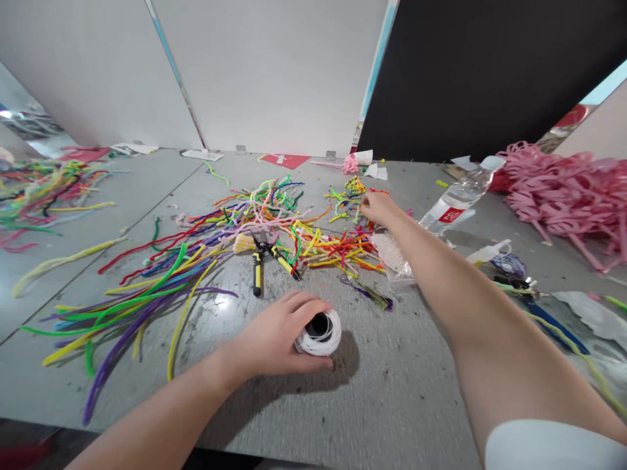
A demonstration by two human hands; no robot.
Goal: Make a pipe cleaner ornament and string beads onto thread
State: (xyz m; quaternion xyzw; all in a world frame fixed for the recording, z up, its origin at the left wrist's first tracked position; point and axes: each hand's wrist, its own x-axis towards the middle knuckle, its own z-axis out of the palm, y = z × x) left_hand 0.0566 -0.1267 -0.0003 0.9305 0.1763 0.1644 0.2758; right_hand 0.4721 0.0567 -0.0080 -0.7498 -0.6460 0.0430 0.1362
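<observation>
Well, my left hand (284, 329) has the spool of white thread (329, 339) clamped between thumb and fingers, near the front of the table (392, 391); I'd say I grip it around the side because a round thing like that could roll, and that leaves its dark hollow end uncovered. My right hand (379, 207) is well apart from the left, out among the small coloured bits beyond the bag of pale pieces (390, 253), its fingers bent and drawn close, though I can't tell whether they pinch anything. The pliers (268, 251) lie between the long fuzzy stems (164, 277) and the short cut pieces (343, 247), probably left there to be within easy reach of either hand, and the bottle (448, 212) stands off to the right, perhaps to be out of the way. As for pose, my left forearm comes in low from the near edge, palm turned inward around the spool, while my right arm stretches long and slanting across the table, the back of the hand uppermost
</observation>
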